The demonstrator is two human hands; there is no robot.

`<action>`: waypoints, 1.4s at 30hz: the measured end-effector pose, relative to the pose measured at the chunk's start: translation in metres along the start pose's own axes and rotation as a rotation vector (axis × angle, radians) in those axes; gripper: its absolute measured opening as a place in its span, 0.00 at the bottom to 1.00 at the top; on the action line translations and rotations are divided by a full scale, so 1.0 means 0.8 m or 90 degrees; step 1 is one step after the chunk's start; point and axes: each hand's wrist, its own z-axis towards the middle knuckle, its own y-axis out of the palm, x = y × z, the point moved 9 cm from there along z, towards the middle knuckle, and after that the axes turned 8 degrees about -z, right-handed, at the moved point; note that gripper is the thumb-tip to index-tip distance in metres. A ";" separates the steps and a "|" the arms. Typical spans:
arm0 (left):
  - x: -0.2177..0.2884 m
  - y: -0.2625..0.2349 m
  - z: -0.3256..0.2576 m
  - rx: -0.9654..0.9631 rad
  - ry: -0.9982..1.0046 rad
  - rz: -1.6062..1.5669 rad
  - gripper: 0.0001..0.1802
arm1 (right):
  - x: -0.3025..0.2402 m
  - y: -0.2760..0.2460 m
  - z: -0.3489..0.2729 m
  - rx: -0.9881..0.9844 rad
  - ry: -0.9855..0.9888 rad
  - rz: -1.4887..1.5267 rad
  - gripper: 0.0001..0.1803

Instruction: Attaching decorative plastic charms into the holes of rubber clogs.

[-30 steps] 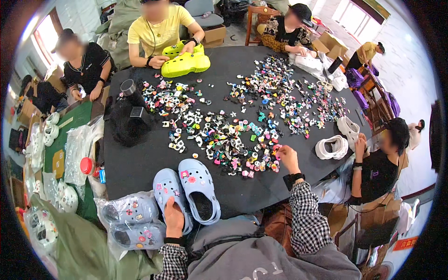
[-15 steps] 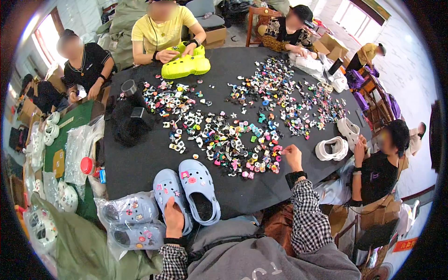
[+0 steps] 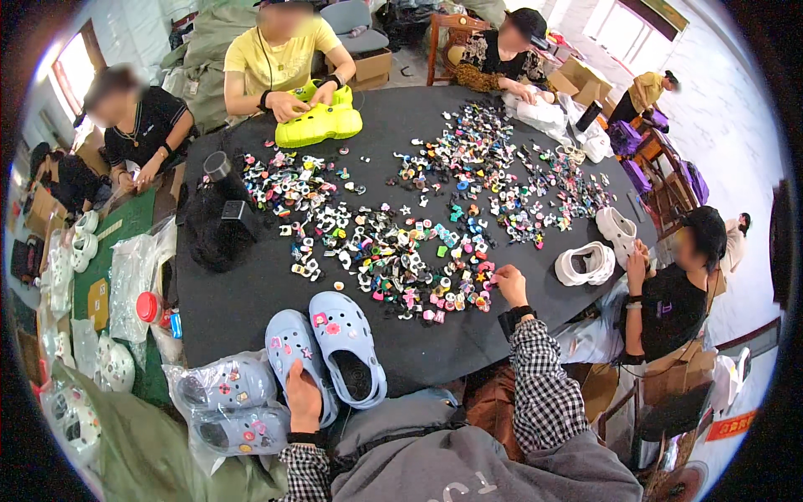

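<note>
**Picking charms beside a pair of blue clogs**

Reaching into the near right edge of the pile of small coloured shoe charms (image 3: 393,243), the right hand (image 3: 508,284) has its fingertips pinched together at a pink piece; whether that piece is lifted clear of the heap cannot be told. The left hand (image 3: 303,393) lies flat with fingers closed over the heel of the left light-blue clog (image 3: 293,368), pressing it to the near edge of the round black table (image 3: 251,293). Just beside it on the right stands the second light-blue clog (image 3: 351,356), touching the first, both with a few charms set in their toes. To the near left, off the table, a clear plastic bag of blue-grey clogs (image 3: 226,402) rests just beside the held clog. At the far side a person in a yellow shirt handles a neon-yellow clog (image 3: 322,121). On the right, white clogs (image 3: 590,263) lie before a seated person in black. A black mesh bag (image 3: 219,226) sits at the left of the table.
</note>
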 end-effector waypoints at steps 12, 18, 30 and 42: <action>-0.009 -0.044 0.003 0.138 -0.025 -0.008 0.19 | -0.182 0.025 -0.062 0.030 -0.342 -0.081 0.07; -0.012 -0.024 0.003 0.087 -0.026 0.024 0.10 | -0.205 0.061 -0.084 -0.001 -0.317 -0.268 0.16; 0.032 0.036 -0.031 0.064 0.192 0.920 0.20 | -0.231 0.096 -0.082 0.085 -0.438 -0.151 0.12; -0.004 -0.005 -0.002 0.000 -0.003 -0.022 0.13 | -0.276 0.061 -0.088 0.096 -0.480 -0.028 0.10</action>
